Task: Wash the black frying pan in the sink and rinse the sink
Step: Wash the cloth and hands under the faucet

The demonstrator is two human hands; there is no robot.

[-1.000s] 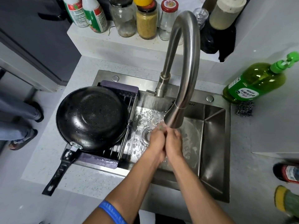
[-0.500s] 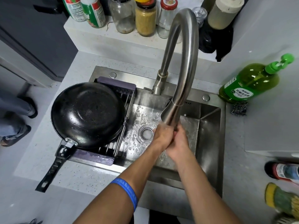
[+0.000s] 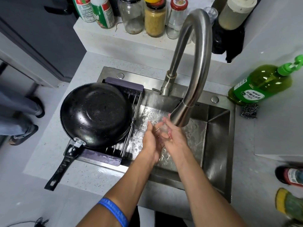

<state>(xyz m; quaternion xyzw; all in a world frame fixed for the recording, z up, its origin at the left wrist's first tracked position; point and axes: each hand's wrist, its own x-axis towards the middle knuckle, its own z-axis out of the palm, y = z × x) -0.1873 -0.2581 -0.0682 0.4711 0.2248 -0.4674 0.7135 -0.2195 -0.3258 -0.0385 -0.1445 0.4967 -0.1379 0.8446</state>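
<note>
Pale speckled kitchen counter [image 3: 49, 161] with a steel sink [image 3: 218, 145] set into it, seen from above. Black frying pan [image 3: 95, 114] upside down on a rack [image 3: 129, 95] spanning the sink's left side, wet with droplets, its handle [image 3: 62, 167] jutting out over the counter's front edge. Curved steel faucet [image 3: 196, 63] arching over the basin, water running from its spout onto both hands. Left hand [image 3: 151, 141] and right hand [image 3: 173, 138] pressed together just under the spout, fingers fairly straight and pointing away, nothing visibly held; finer finger detail blurred by the water. Blue wristband [image 3: 113, 210] on the left forearm. Wet, foamy basin floor beneath the hands. Green dish-soap bottle [image 3: 262, 84] lying tilted on the counter at the sink's far right corner, a steel scourer [image 3: 249, 110] just beside it. Row of jars and bottles [image 3: 154, 18] on the raised ledge behind the faucet. Another person's legs and shoes [image 3: 21, 122] on the floor at far left.
</note>
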